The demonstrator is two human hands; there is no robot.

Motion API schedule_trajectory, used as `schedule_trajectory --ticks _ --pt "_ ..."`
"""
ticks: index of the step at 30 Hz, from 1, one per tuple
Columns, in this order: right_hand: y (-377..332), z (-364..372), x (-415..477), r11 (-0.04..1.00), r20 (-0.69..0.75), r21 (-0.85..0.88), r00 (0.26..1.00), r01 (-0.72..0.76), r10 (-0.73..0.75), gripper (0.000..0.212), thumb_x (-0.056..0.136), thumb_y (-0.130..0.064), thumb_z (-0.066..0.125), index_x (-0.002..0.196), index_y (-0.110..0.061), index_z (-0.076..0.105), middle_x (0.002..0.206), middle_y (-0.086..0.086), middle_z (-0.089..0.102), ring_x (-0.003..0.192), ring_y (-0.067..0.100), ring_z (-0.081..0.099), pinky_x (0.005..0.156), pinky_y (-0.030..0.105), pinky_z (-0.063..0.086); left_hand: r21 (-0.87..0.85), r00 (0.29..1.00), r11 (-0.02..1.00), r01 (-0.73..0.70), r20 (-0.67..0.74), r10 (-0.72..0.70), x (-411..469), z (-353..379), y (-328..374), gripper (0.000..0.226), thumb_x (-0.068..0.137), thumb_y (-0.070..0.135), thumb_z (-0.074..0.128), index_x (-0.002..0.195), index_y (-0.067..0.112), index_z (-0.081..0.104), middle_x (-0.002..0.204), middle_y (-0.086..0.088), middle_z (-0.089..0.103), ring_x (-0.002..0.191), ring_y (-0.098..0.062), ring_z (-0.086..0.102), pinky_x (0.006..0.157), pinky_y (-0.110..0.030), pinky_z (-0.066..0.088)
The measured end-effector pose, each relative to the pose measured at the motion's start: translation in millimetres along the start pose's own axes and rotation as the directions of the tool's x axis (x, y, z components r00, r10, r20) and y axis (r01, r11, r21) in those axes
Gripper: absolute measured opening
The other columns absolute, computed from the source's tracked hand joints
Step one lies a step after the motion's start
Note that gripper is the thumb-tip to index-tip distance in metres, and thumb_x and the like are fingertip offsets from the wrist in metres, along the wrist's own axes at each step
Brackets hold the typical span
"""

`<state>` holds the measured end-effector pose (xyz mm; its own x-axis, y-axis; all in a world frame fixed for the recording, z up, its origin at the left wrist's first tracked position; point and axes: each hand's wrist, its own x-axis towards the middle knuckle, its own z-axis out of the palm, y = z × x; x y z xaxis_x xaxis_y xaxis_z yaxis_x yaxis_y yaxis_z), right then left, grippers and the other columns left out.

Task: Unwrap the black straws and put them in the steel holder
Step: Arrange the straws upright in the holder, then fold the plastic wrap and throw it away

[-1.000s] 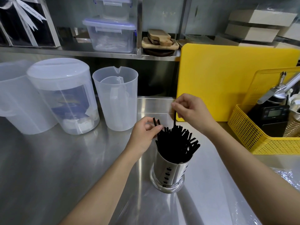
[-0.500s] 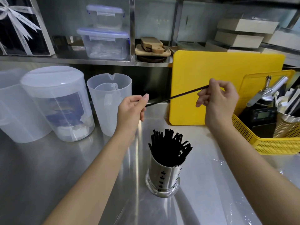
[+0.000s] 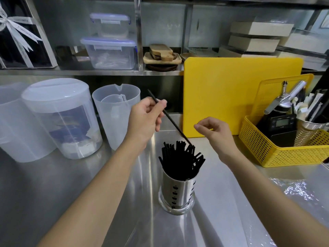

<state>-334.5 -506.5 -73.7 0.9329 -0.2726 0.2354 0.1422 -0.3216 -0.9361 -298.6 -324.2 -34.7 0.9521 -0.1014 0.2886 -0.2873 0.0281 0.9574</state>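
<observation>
A steel holder (image 3: pixel 176 195) with punched holes stands on the steel counter, packed with several black straws (image 3: pixel 179 161). My left hand (image 3: pixel 146 118) pinches one black straw (image 3: pixel 175 126) near its upper end. The straw slants down to the right, and its lower tip reaches the bunch in the holder. My right hand (image 3: pixel 214 131) hovers just right of that straw, above the holder, fingers loosely curled with finger and thumb close together; whether they hold anything is unclear.
Clear plastic jugs (image 3: pixel 115 111) and a lidded container (image 3: pixel 58 116) stand at the left. A yellow cutting board (image 3: pixel 240 93) leans at the back. A yellow basket (image 3: pixel 277 147) with a scale and utensils sits at the right. Clear plastic wrap (image 3: pixel 295 191) lies on the counter.
The straw was held level between both hands. My right hand has let go of it and dropped lower; my left hand has tilted the straw so its tip points down into the holder.
</observation>
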Motion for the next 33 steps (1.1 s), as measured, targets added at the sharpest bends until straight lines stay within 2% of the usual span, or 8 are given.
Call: schedule_trajectory --ticks 4,7,11,14,20,25,27,33 --pt "-7.8 -5.8 4.1 0.985 -0.061 0.165 0.997 0.045 -0.036 0.016 0.085 -0.007 0.061 0.070 -0.013 0.060 0.048 -0.007 0.054 0.042 0.005 0.042 0.044 0.019 0.034 0.202 0.973 0.978 -0.046 0.232 -0.002 -6.2 14.9 -4.5 0.013 0.088 0.022 0.057 0.077 0.015 0.058 0.060 0.001 0.053 0.049 -0.007 0.048 0.044 -0.020 0.039" --pt "-10.7 -6.3 0.7 0.980 -0.019 0.185 0.997 0.070 -0.068 0.015 0.085 -0.008 0.061 0.071 -0.012 0.059 0.042 -0.007 0.054 0.038 0.005 0.041 0.041 0.020 0.032 0.397 0.939 0.912 -0.101 0.342 -0.045 -12.5 23.3 -15.0 0.021 0.087 0.026 0.058 0.080 0.007 0.060 0.062 -0.002 0.054 0.054 -0.014 0.050 0.058 -0.032 0.042" --pt "-7.8 -1.5 -7.5 0.985 0.082 0.148 0.992 0.087 -0.100 0.013 0.086 -0.005 0.060 0.073 -0.010 0.059 0.048 -0.007 0.056 0.041 0.000 0.046 0.043 0.013 0.034 0.541 0.907 0.839 -0.061 0.381 -0.180 -22.9 30.0 -35.0 0.024 0.085 0.027 0.062 0.080 0.004 0.059 0.066 -0.005 0.056 0.063 -0.022 0.054 0.068 -0.041 0.047" --pt "-0.6 2.9 -11.8 0.992 0.125 0.091 0.988 0.084 -0.096 0.011 0.086 -0.006 0.060 0.075 -0.009 0.059 0.057 0.006 0.056 0.043 -0.001 0.048 0.045 0.011 0.035 0.629 0.876 0.776 -0.048 0.399 -0.270 -31.4 31.4 -50.4 0.019 0.082 0.027 0.063 0.070 0.015 0.055 0.061 0.003 0.050 0.064 -0.020 0.050 0.062 -0.034 0.039" --pt "17.0 3.5 -21.2 1.000 0.165 0.025 0.986 0.009 -0.013 0.010 0.087 -0.010 0.059 0.079 -0.006 0.061 0.058 0.004 0.056 0.044 -0.001 0.047 0.046 0.012 0.036 0.724 0.833 0.680 -0.119 0.446 -0.329 -36.3 26.9 -50.3 0.024 0.081 0.040 0.062 0.085 0.016 0.059 0.078 -0.002 0.063 0.072 -0.018 0.056 0.067 -0.034 0.045" --pt "17.1 -8.4 -29.2 0.999 0.116 0.004 0.993 0.035 -0.035 0.009 0.088 -0.011 0.059 0.081 -0.004 0.061 0.060 0.006 0.057 0.046 0.000 0.049 0.046 0.011 0.037 0.769 0.902 0.614 -0.177 0.376 -0.211 -37.6 20.3 -21.9 0.035 0.082 0.051 0.055 0.108 0.027 0.057 0.094 0.006 0.065 0.088 -0.014 0.059 0.081 -0.037 0.050" --pt "14.6 -19.6 -33.3 0.999 0.076 -0.002 0.996 0.048 -0.048 0.009 0.088 -0.010 0.058 0.082 -0.004 0.061 0.060 0.006 0.057 0.045 0.001 0.049 0.046 0.012 0.037 0.738 0.919 0.638 -0.220 0.376 -0.119 -42.8 21.2 -5.7 0.036 0.083 0.051 0.053 0.111 0.028 0.054 0.099 0.007 0.064 0.091 -0.015 0.060 0.083 -0.040 0.051" --pt "24.6 -68.5 -61.2 0.997 -0.068 -0.056 0.996 0.058 -0.062 0.010 0.087 -0.013 0.059 0.080 -0.008 0.062 0.059 0.005 0.059 0.047 0.010 0.048 0.046 0.016 0.038 0.638 0.860 0.648 -0.416 0.508 0.051 -70.9 58.1 26.5 0.040 0.085 0.051 0.050 0.118 0.027 0.053 0.107 0.007 0.063 0.100 -0.015 0.058 0.086 -0.039 0.049"
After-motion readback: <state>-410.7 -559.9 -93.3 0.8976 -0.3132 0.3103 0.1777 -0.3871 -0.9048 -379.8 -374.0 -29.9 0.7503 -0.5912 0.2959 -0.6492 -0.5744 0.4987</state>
